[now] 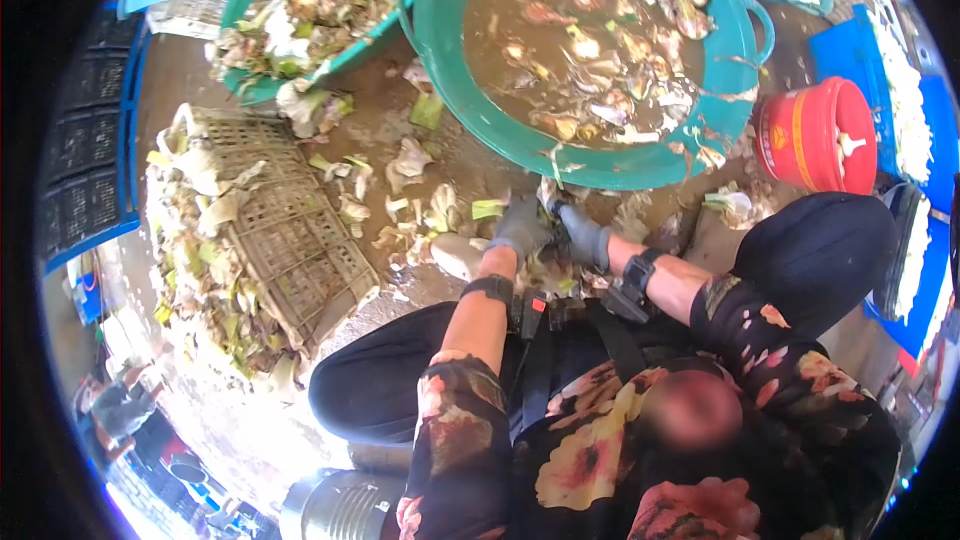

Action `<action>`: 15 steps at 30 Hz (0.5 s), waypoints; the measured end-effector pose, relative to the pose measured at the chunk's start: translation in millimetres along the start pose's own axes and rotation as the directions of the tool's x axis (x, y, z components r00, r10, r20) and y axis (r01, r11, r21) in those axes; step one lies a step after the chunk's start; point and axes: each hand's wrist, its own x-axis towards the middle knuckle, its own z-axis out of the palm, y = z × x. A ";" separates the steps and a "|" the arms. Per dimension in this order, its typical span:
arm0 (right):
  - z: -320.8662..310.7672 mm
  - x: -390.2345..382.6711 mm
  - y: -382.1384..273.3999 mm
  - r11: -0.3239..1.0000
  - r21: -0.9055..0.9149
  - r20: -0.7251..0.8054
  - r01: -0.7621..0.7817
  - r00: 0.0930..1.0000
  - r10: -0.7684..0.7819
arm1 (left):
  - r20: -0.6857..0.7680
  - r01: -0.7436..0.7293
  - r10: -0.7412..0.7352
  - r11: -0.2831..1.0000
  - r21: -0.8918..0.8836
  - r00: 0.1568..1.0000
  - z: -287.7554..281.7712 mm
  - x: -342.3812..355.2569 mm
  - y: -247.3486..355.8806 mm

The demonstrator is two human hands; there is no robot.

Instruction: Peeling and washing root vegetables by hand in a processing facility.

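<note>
My left hand (522,227), in a grey glove, is closed in front of my lap, just below the near rim of a big green tub (590,175). My right hand (585,238), also gloved in grey, is close beside it with fingers bent inward. A small pale piece (547,192) shows at the fingertips between them; its kind and what else they grip are too small to tell. In the tub, garlic-like bulbs (583,45) with purplish, peeling skins float in brown water. Pale, leafy peelings (445,208) litter the wet floor beside my left hand.
A tipped woven basket (300,230) spills peelings at left. Behind it is a green tub of scraps (330,15). At right are a red bucket (815,130) holding a white bulb and a blue crate (845,55) of white pieces. A metal container (335,505) stands behind me.
</note>
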 end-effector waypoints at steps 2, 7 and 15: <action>25.3 2.5 -8.1 0.999 0.036 0.138 0.014 0.990 -0.019 | -0.078 0.076 -0.076 0.997 0.000 0.994 -40.3 -23.2 5.2; 108.1 -62.7 -21.2 0.936 -0.137 0.437 0.324 0.868 -0.236 | -0.554 -0.140 0.116 0.990 -0.001 0.824 -102.8 -94.0 -14.1; 237.6 -122.6 -140.6 0.226 -0.278 0.586 0.934 0.351 -0.730 | -0.875 0.286 0.417 0.831 0.477 0.247 -327.6 -140.9 -1.9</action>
